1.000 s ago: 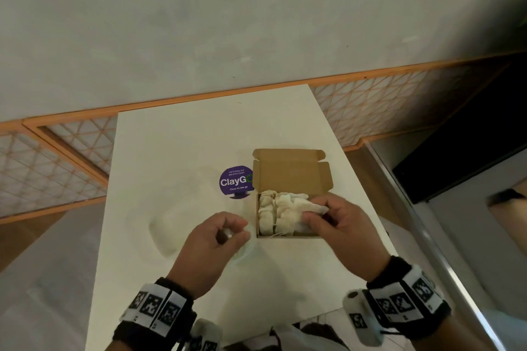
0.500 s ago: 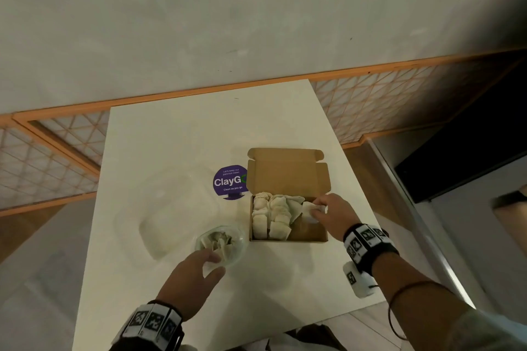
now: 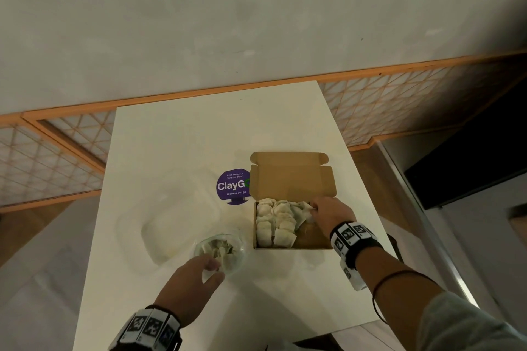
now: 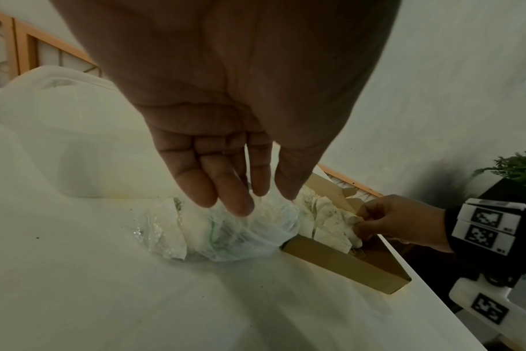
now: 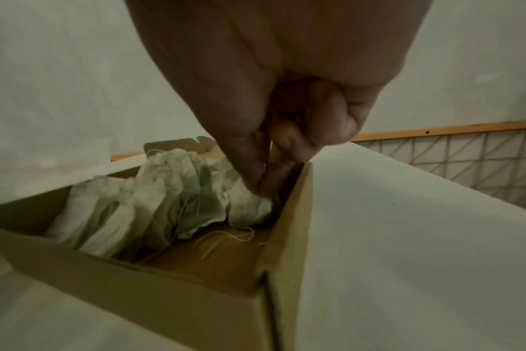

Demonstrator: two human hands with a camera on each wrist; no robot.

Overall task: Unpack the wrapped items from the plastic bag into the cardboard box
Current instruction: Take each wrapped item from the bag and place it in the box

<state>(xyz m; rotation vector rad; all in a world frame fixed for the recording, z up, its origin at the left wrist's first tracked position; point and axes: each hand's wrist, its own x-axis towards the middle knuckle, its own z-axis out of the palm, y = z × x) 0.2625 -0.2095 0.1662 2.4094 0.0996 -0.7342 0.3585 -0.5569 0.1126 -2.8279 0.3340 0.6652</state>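
The cardboard box sits open on the white tabletop, its lid folded back toward the far side. Its left part is packed with rows of pale wrapped packets; the near right corner is bare cardboard with a few loose threads lying in it. The right hand reaches into the far right of the box, its grip closed in a pinch of thumb and fingertips on one packet and pushing it down against the right wall.

Just left of the box lies the clear plastic bag, crumpled, with several packets visible inside. The left hand comes at it from the near side with its grip loose, fingers nearly straight, the tips touching the film at the bag's mouth and holding nothing that I can see.

Here is what I would worry about. The packets in the box stand loosely on edge, so pressing this one in at the far right could topple its neighbours or crumple it. The trailing threads could snag on the fingers as they pull out and drag a packet with them. The bag is thin and slippery; a one-handed grab may catch film instead of a packet, or slide the bag across the tabletop.

Farther left sits a translucent container, and a purple round sticker shows beside the lid.
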